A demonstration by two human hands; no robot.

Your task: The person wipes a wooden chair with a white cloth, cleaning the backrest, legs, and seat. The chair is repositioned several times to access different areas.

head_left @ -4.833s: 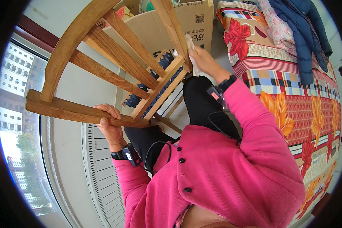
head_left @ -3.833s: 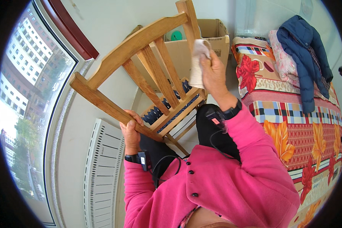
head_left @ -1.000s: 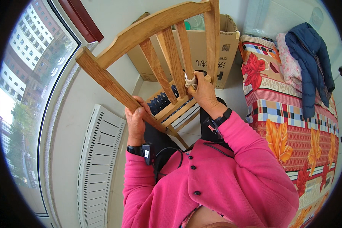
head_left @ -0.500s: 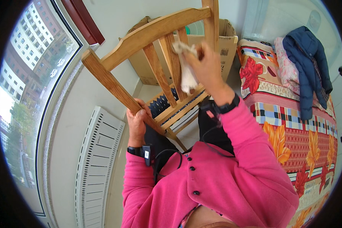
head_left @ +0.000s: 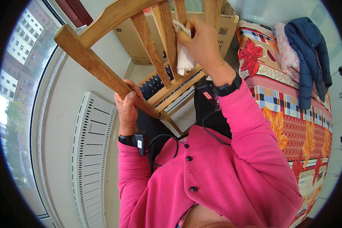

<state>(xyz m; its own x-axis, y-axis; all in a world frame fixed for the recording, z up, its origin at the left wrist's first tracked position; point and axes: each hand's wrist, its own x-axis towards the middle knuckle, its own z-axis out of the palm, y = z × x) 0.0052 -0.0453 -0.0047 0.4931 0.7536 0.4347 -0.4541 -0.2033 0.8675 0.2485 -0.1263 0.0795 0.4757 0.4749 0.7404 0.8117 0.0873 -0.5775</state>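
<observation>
A wooden chair (head_left: 150,47) with a slatted back stands in front of me, its back tilted toward me. My left hand (head_left: 127,104) is wrapped round the chair's left back post, near its lower end. In my right hand (head_left: 203,45) is a white cloth (head_left: 186,60), pinched at the top and hanging down against the middle slats. The hand's fingertips are partly hidden behind the cloth and the hand itself. Below the slats, part of a dark blue patterned seat cover (head_left: 155,86) shows.
Behind the chair stands a cardboard box (head_left: 226,36) with a green fan-like grille (head_left: 193,5) in it. A white radiator (head_left: 93,152) runs along the left wall below the window (head_left: 34,49). To the right is a bed with a patterned cover (head_left: 292,133) and a dark blue jacket (head_left: 307,49).
The chair back has tilted nearer and sits higher and further left in view. My left hand moved with it, still on the post. My right hand keeps the cloth at the middle slats.
</observation>
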